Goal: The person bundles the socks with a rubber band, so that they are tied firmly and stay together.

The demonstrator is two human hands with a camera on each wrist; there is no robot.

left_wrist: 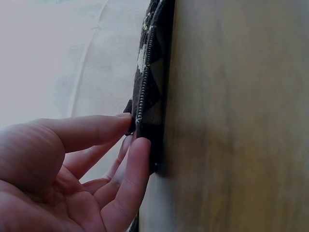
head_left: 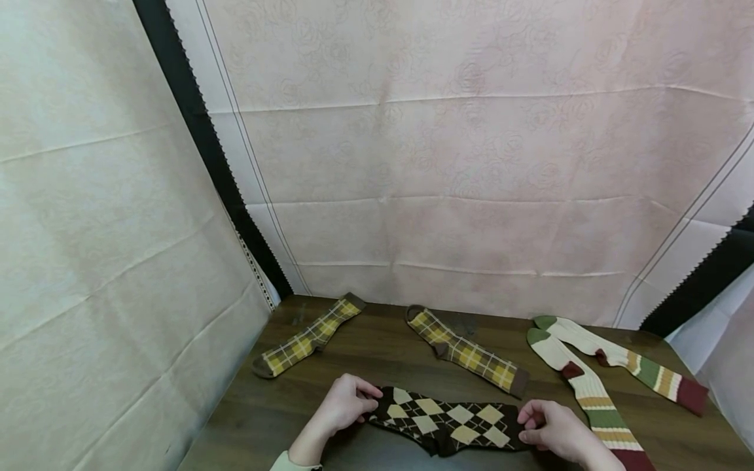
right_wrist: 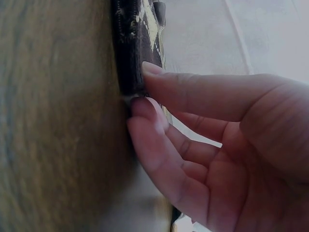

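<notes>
A dark brown argyle sock (head_left: 444,422) with cream and yellow diamonds lies lengthwise across the front of the table. My left hand (head_left: 349,407) pinches its left end between thumb and fingers. At the other end, my right hand (head_left: 554,428) holds the sock's right edge the same way. Seen edge-on in the left wrist view, the sock's end (left_wrist: 145,92) sits between the thumb and a fingertip. In the right wrist view the thumb presses one face of the dark end (right_wrist: 131,58), with curled fingers at its edge.
Behind it, two yellow plaid socks (head_left: 309,338) (head_left: 468,350) lie apart on the wooden table (head_left: 247,412). Two cream socks with green, tan and maroon stripes (head_left: 595,396) (head_left: 645,370) lie at the right. A pale fabric sheet (head_left: 471,196) hangs along the back edge.
</notes>
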